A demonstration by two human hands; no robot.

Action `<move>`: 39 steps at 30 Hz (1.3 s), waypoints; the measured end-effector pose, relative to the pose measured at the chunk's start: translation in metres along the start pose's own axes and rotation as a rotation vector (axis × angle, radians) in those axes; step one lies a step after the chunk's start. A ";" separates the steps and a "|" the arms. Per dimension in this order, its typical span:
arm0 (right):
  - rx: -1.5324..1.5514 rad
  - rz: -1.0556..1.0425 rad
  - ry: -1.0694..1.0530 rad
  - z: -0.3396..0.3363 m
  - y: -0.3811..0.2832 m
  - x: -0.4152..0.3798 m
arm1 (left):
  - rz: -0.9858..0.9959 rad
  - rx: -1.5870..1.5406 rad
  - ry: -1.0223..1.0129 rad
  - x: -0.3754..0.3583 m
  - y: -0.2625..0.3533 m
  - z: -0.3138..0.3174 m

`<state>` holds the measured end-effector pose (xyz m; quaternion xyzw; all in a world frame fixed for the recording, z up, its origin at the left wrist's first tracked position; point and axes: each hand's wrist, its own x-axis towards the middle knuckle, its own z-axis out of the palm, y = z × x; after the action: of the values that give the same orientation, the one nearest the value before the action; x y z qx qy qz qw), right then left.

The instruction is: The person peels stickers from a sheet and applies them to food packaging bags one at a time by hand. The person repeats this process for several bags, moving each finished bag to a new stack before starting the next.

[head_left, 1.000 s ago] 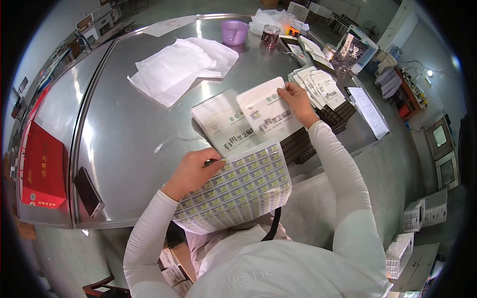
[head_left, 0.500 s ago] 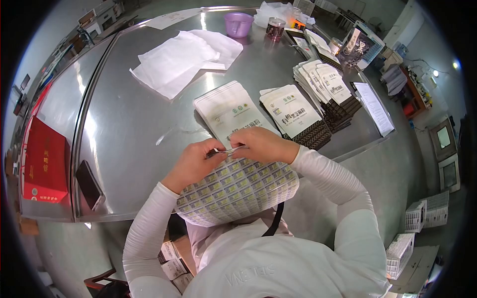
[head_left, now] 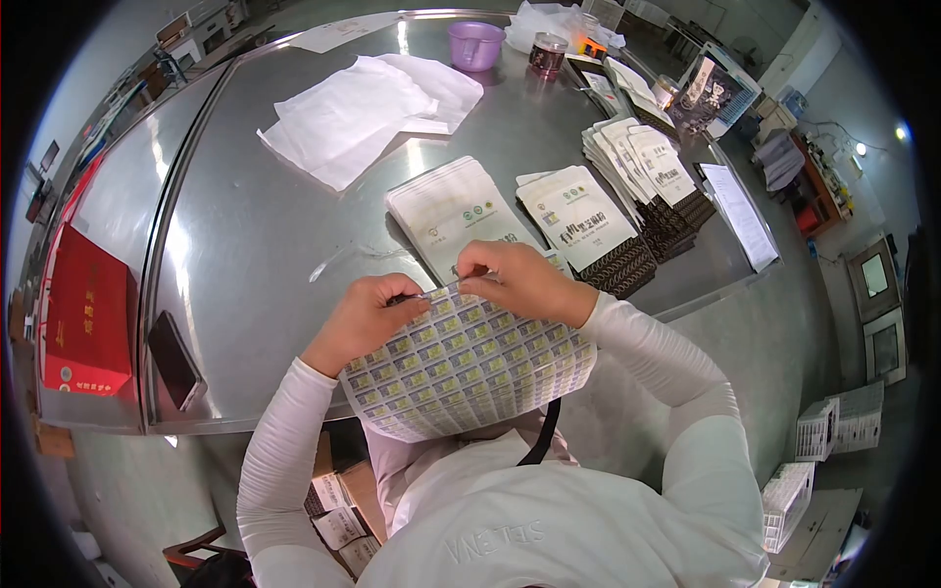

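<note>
A sheet of small yellow-and-grey labels (head_left: 470, 367) hangs from both hands over the table's front edge, its lower part curving toward my lap. My left hand (head_left: 365, 321) pinches its upper edge between thumb and fingers. Just to the right, my right hand (head_left: 524, 282) is closed on the same edge. Right behind the hands lies a stack of white printed pouches (head_left: 456, 211), its near end covered by my right hand. Beside it is a second stack of pouches (head_left: 573, 216) with dark patterned bottoms; a label shows on its top pouch.
More fanned pouches (head_left: 652, 167) and a clipboard with paper (head_left: 737, 216) lie right. White sheets (head_left: 353, 113), a purple cup (head_left: 475, 47) and a jar (head_left: 546, 54) stand farther back. On the left are a phone (head_left: 176, 361) and a red bag (head_left: 88, 318).
My hands have moved slightly apart along the sheet's upper edge. The sheet's top now looks flatter and shows more labels. The pouch stacks stay in place.
</note>
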<state>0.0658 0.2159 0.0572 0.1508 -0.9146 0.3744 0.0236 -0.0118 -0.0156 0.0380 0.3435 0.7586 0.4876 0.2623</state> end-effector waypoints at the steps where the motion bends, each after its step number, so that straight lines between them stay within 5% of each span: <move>1: -0.053 -0.091 0.041 0.002 0.003 0.001 | -0.004 -0.009 -0.002 0.001 -0.001 0.000; 3: -0.160 -0.272 0.121 0.006 0.011 0.002 | -0.018 -0.006 0.004 0.002 -0.002 0.000; 6: 0.291 -0.086 0.231 0.003 0.013 0.010 | 0.034 0.003 0.024 0.004 -0.007 0.003; 12: 0.101 0.203 -0.080 -0.008 0.044 0.053 | 0.198 0.073 0.023 0.015 -0.014 0.016; 21: -0.108 0.216 -0.238 -0.004 0.045 0.079 | 0.196 0.042 0.023 0.017 -0.021 0.018; 30: -0.301 0.144 -0.061 0.014 0.044 0.075 | 0.213 0.027 0.029 0.021 -0.027 0.020; 33: -0.330 0.357 -0.144 0.015 0.036 0.076 | 0.187 0.009 0.012 0.021 -0.032 0.022; 39: -0.428 0.462 0.170 0.001 0.041 0.053 | 0.224 0.116 0.024 0.018 -0.022 0.019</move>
<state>0.0031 0.2285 0.0371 -0.1009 -0.9774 0.1803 0.0453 -0.0148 0.0023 0.0091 0.4349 0.7455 0.4730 0.1769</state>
